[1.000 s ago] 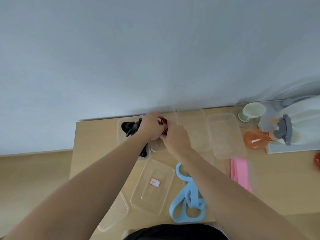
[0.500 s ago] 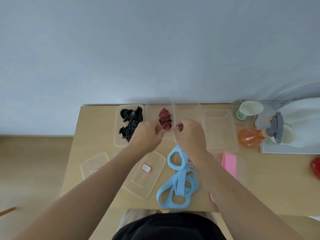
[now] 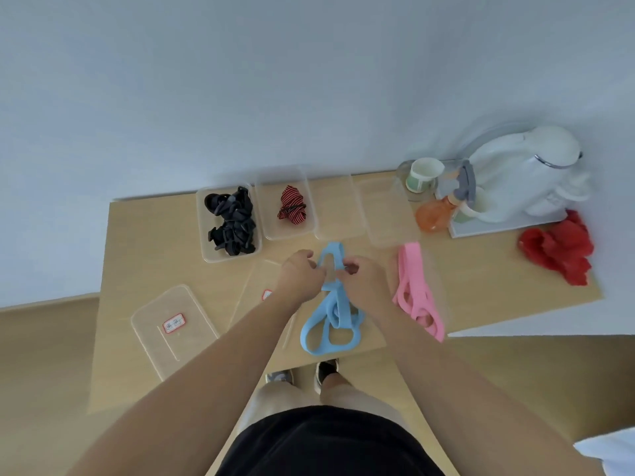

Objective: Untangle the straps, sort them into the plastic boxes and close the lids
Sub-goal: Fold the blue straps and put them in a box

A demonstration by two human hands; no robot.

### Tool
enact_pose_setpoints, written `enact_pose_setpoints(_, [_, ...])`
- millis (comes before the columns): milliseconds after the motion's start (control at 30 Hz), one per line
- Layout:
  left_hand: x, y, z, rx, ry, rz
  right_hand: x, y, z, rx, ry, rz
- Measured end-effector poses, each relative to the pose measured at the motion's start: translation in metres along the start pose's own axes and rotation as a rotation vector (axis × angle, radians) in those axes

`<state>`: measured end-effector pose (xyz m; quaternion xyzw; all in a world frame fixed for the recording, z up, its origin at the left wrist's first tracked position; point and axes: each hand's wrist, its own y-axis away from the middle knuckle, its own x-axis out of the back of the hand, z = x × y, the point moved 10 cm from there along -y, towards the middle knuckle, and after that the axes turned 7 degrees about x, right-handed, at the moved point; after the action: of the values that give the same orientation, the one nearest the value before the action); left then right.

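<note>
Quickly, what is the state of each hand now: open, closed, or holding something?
Left hand: closed, pinching the blue strap.
Right hand: closed, pinching the same blue strap.

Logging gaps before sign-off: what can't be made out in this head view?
- Middle of the blue strap: hidden under the left hand and right hand; tangle unreadable.
- Writing on the labelled lid: too small to read.
- Second lid: label mostly covered by the left forearm.
- White object, bottom right: cut off by the frame edge.
</note>
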<state>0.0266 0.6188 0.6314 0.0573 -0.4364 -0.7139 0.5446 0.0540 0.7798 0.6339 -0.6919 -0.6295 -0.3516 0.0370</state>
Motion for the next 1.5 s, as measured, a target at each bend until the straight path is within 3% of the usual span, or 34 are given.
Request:
enact_pose_setpoints(367, [0.027,0.045,0.054,-0.263,0.302,-0.069,0.043,0.041,-0.064,0.169,-0.26,-0.034])
enact_pose_setpoints(567, [0.038,0.078,0.094,-0.403,0.2,-0.022,0.07,0.049,-0.093,0.281,-0.355,0.018])
enact_pose_setpoints(700, [0.051,0.096,0.109,-0.493,0.104,0.104,0.08,0.05,-0.102,0.296,-0.469,-0.072])
enact_pose_setpoints(900, [0.05,0.115,0.107,-0.5,0.269,0.071,0.085,0.052,-0.113,0.353,-0.46,-0.282])
enact_pose_setpoints(1133, [0.055,0.148,0.115,-0.544,0.366,0.185,0.106,0.055,-0.131,0.499,-0.329,-0.211])
enact_pose_setpoints(1500, [0.071,0.194,0.149,-0.568,0.45,0.362,0.142,0.069,-0.181,0.68,-0.398,-0.269])
